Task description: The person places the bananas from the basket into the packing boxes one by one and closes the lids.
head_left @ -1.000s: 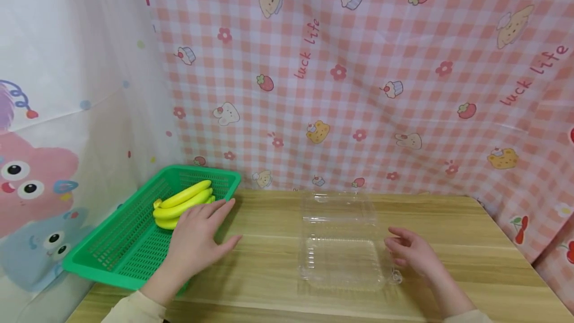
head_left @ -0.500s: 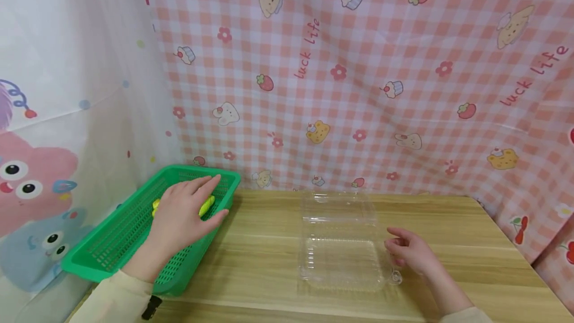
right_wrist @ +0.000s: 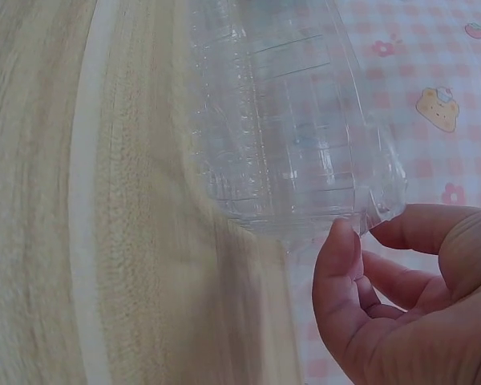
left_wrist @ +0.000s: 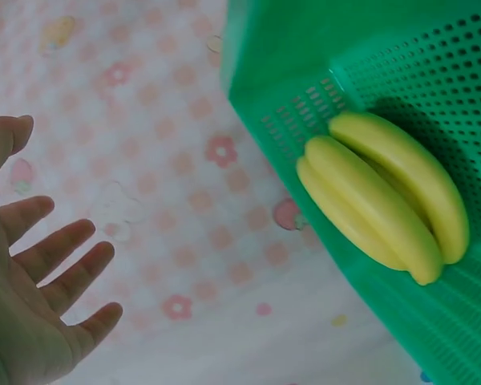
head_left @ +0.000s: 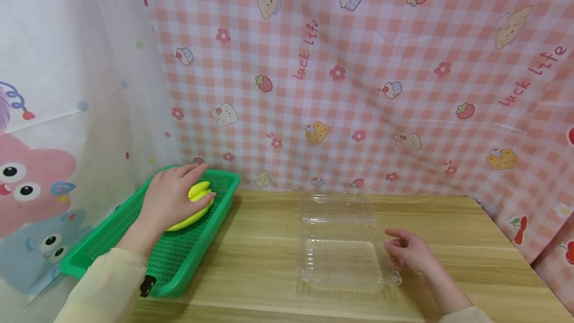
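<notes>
A checked cloth [head_left: 381, 39] hung behind the wooden table [head_left: 269, 248], and on the table's left side sat the green basket [head_left: 222, 208]; being light-looking and perforated, it might have slid or tipped had a wrist pressed on its rim. It held one bunch of bananas, towards its far end. Right of it, well apart, the clear plastic box [head_left: 343, 263] lay unfolded, lid flat behind tray, with wood grain showing through the base; such thin plastic could probably shift or buckle if tugged at its edge. Above the bananas hovered the left hand [head_left: 168, 196], fingers and thumb spread, gripping nothing. The right hand [head_left: 410, 250] was beside the box's right edge, fingers bent, thumb close to a corner; whether it pinched the plastic I could not tell. The bananas [left_wrist: 377, 200] looked smooth and rounded, so a hold on just one might have let the bunch swing or slip.
</notes>
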`<state>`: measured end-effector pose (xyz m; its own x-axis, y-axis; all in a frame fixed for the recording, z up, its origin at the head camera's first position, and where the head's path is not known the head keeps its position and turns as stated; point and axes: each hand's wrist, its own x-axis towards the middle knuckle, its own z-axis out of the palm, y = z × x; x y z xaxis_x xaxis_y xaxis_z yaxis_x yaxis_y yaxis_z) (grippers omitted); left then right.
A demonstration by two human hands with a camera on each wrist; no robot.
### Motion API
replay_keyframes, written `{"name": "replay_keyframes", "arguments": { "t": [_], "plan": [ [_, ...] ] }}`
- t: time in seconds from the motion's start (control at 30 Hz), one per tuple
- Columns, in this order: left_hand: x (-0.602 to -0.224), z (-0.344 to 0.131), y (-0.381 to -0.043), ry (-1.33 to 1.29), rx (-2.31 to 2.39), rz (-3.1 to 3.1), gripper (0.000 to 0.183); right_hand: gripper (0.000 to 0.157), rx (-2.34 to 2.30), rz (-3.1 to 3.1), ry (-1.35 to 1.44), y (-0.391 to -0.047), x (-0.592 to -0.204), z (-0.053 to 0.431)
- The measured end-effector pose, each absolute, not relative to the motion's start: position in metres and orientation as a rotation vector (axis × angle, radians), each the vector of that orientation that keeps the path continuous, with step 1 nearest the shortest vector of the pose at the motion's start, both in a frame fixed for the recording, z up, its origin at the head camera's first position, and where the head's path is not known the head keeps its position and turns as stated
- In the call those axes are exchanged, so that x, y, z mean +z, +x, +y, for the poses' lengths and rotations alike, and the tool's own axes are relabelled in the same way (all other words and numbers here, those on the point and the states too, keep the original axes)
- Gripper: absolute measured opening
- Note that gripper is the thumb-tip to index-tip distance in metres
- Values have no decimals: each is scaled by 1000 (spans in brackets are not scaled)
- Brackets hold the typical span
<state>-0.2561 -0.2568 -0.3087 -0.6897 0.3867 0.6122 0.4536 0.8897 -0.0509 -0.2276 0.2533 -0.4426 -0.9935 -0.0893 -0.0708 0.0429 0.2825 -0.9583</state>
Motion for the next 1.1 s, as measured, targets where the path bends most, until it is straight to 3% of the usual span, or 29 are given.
{"name": "replay_keyframes", "arguments": {
  "t": [1.1],
  "plan": [
    [-345, -309, -322, -356, -138, -2801, 70, 49, -1782, 2457, -14, -229, -445, 253]
  ]
}}
